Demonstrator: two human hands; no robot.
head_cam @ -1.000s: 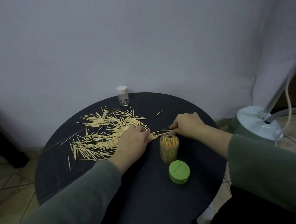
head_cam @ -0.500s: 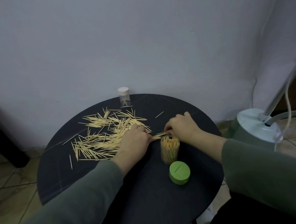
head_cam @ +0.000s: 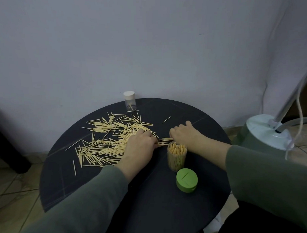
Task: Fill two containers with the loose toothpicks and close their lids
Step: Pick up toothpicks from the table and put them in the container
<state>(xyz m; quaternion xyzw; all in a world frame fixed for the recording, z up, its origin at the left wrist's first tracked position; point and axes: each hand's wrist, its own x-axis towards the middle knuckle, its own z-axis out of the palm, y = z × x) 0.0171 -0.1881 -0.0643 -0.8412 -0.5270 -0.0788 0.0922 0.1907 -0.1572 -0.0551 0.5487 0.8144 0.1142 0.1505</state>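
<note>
Centrally, a round dark table (head_cam: 152, 212) stands against a pale wall (head_cam: 146, 38). Loose toothpicks (head_cam: 105, 147) lie scattered over its 9-to-12 o'clock sector, mostly flat and crossing one another; a single stray toothpick (head_cam: 166, 120) lies apart near 12 o'clock. Left hand (head_cam: 137, 148) rests palm-down at the right edge of the heap, fingers curled onto a small bundle of toothpicks (head_cam: 165, 141) that bridges the gap to the right hand (head_cam: 185, 135). Right hand's fingers are curled round the other end of that bundle; thumb side is hidden, so the exact grip cannot be told. Open clear container (head_cam: 177, 156) stands upright just nearer the person than the bundle, touching or almost touching the right wrist, packed with upright toothpicks nearly to its rim. Green lid (head_cam: 186, 180) lies on the table at roughly 5 o'clock of that container, just beside it, off the container. Second clear container (head_cam: 129, 103) stands upright at the table's 11 o'clock edge by the wall, white cap (head_cam: 129, 95) on, only a few toothpicks visible inside. Both grey-green sleeves (head_cam: 93, 205) cover the table's near edge. Off the table at 3 o'clock, a pale round appliance base (head_cam: 264, 131) with hose (head_cam: 300, 107) sits on the tiled floor (head_cam: 12, 182).
</note>
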